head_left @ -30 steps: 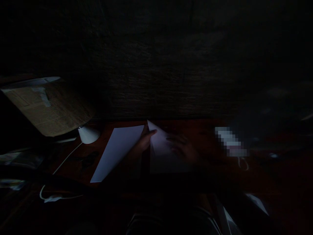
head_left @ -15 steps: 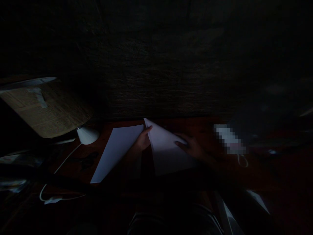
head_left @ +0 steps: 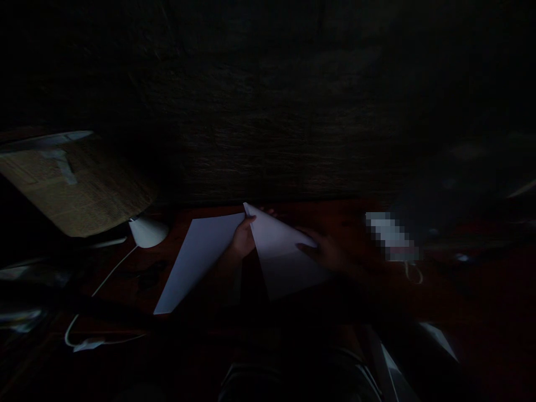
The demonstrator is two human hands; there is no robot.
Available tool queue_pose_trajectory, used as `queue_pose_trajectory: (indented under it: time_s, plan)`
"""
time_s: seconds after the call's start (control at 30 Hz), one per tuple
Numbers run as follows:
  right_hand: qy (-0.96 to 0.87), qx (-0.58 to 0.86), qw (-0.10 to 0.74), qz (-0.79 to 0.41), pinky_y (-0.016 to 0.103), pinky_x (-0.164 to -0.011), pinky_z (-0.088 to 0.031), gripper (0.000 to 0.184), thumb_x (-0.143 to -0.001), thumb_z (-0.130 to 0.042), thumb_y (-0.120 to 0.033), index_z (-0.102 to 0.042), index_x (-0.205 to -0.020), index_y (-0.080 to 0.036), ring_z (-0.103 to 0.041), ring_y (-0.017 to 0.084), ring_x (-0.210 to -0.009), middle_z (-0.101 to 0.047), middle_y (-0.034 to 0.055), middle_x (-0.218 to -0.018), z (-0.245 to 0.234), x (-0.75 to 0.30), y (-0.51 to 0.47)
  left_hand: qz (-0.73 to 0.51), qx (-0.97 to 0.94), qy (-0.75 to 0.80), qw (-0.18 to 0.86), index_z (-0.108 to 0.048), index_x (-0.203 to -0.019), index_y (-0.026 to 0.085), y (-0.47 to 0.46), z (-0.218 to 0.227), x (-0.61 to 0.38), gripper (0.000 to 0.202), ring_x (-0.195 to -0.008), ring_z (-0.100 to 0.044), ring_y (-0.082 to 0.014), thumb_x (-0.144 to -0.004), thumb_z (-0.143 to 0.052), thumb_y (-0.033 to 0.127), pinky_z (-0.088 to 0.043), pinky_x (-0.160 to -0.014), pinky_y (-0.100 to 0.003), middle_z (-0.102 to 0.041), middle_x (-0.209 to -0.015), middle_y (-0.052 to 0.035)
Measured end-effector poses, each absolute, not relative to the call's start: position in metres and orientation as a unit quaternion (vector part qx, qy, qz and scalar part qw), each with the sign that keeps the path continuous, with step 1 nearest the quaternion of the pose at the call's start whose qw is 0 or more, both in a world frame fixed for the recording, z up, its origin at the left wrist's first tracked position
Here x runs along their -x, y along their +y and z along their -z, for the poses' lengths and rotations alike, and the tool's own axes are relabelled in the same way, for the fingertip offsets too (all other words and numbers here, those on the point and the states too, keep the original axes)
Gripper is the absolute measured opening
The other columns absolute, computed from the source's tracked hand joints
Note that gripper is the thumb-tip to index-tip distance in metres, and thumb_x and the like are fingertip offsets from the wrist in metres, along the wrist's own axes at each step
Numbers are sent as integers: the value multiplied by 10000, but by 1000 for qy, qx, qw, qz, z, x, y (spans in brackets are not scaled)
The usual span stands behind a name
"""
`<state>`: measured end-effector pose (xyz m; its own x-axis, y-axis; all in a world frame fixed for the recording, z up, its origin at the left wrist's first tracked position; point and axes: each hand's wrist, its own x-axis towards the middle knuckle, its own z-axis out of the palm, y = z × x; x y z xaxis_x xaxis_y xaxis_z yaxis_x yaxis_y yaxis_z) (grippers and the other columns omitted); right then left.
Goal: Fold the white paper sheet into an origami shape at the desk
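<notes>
A white sheet of paper (head_left: 280, 245), its top edge slanting down to the right, is held up between both hands. My left hand (head_left: 244, 237) grips its upper left corner, thumb on the near face and some fingertips showing behind the top edge. My right hand (head_left: 324, 251) holds its right side, thumb in front and fingers at the edge behind. To the left, more white paper (head_left: 201, 245) lies on the reddish-brown table (head_left: 347, 215), partly covered by my left forearm. The scene is very dark, so finger details are faint.
A lamp with a paper-like shade (head_left: 84, 184) and a white cone base (head_left: 147, 233) stands at the left, its white cord (head_left: 113, 272) crossing the table. Dark scissors (head_left: 148, 274) lie near it. A blurred-out pale object (head_left: 391, 234) with a loop is at the right.
The held sheet and my left hand have shifted slightly left, and the left fingertips now show behind the sheet's top edge. The right hand keeps its grip.
</notes>
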<state>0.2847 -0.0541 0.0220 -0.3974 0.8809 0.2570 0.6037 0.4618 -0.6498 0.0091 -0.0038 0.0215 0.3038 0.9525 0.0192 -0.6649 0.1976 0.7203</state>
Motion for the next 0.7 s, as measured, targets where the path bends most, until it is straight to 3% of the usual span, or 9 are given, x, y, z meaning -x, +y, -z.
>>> queue_pose_trajectory:
  time_s: [0.2, 0.4, 0.7]
  plan:
    - [-813, 476, 236, -238, 535, -1027, -601, 543, -992, -597, -452, -551, -1528, -380, -747, 324, -1167, -726, 20, -1394, -26, -281, -57, -542, -295, 225, 754, -692, -1209, 204, 1, -17, 1, 423, -1353, -603, -372, -794, -692, 284, -431, -1151, -569, -764, -1214, -80]
    - [-819, 448, 265, -244, 481, -1060, -587, 514, -993, -591, -404, -573, -1506, -361, -721, 289, -1224, -700, 12, -1437, -22, -283, -56, -559, -265, 249, 745, -716, -1015, 186, -1, -21, -3, 247, -1253, -668, -339, -780, -752, 254, -479, -1105, -499, -780, -976, -49]
    - [-808, 444, 294, -252, 500, -1066, -586, 504, -979, -605, -380, -594, -1482, -367, -713, 291, -1238, -715, 5, -1412, -20, -284, -55, -577, -314, 281, 699, -690, -1078, 194, 3, -21, -7, 287, -1251, -666, -341, -832, -807, 286, -529, -1051, -497, -765, -1117, -85]
